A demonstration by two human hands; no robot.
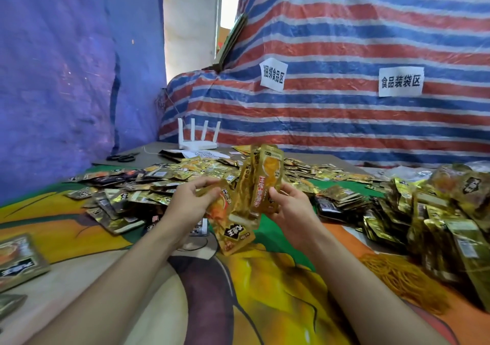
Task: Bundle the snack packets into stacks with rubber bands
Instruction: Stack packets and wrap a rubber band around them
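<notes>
Both hands are raised over the table's middle with gold snack packets between them. My left hand (187, 201) grips a packet (233, 232) that tilts down toward me. My right hand (287, 208) holds several upright packets (266, 179) fanned together, thumb on their front. A wide loose heap of gold and black packets (148, 185) lies behind my hands. A mound of yellow rubber bands (397, 275) sits on the cloth at the right. Bundled stacks (448, 220) pile up at the far right.
A colourful printed cloth (254, 291) covers the table. More packets (18, 260) lie at the left edge. Black scissors (123, 157) and a white router (197, 138) stand at the back. Striped tarpaulin (344, 119) with paper signs walls the far side, blue tarpaulin the left.
</notes>
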